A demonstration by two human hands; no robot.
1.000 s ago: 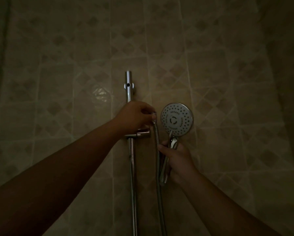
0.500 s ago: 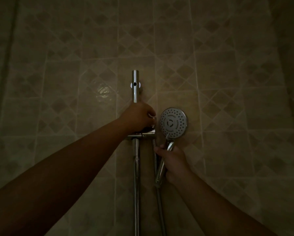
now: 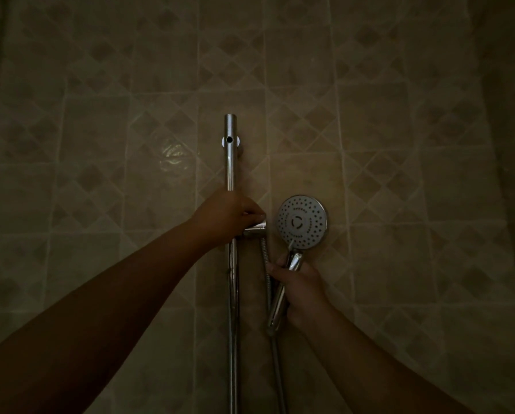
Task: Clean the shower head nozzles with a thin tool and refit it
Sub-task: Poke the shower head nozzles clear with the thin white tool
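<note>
The round chrome shower head (image 3: 302, 222) faces me, its nozzle face dotted with holes, just right of the holder bracket (image 3: 256, 229) on the vertical chrome rail (image 3: 230, 162). My right hand (image 3: 301, 289) is closed around the shower head's handle (image 3: 278, 306), below the head. My left hand (image 3: 226, 215) grips the bracket where it sits on the rail, fingers wrapped over it. A metal hose (image 3: 266, 264) hangs from near the bracket down past the handle. I see no thin tool in either hand.
A beige tiled wall (image 3: 384, 144) with a diamond pattern fills the view in dim light. The rail's upper wall mount (image 3: 230, 140) shows above my left hand. A darker wall corner (image 3: 506, 144) lies at the far right.
The shower head has moved slightly left and closer to the bracket. My left hand has stayed on the bracket, and the view has shifted a little.
</note>
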